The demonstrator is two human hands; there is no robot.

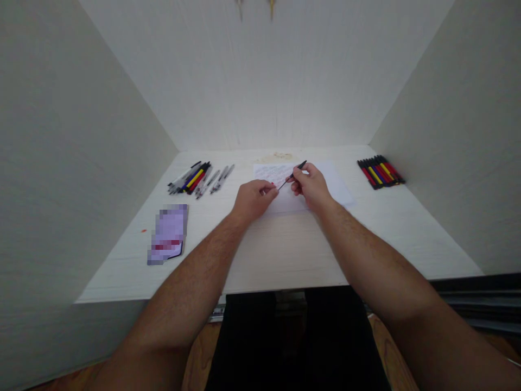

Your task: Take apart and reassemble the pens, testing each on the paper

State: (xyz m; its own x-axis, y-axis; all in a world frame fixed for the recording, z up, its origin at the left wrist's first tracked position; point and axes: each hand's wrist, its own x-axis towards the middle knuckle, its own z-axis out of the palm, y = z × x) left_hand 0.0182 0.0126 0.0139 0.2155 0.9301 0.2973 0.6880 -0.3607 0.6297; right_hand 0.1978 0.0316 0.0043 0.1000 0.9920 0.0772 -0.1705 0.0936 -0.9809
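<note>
Over the middle of the white desk, my right hand [310, 183] grips a black pen part [301, 165], tilted up to the right. A thin dark refill [283, 184] runs from it down to my left hand [254, 199], whose fingertips pinch its lower end. A small red bit shows at the left fingertips. Beneath both hands lie white paper sheets [340, 187], with handwriting on the left part. How far the refill sits inside the black part cannot be made out.
Colored and clear pens [195, 176] lie in a loose pile at the left, beside several clear pen pieces [222, 179]. A pixelated purple item [169, 233] lies nearer. Several colored pens [379, 171] form a row near the right wall. Walls enclose the desk [280, 260].
</note>
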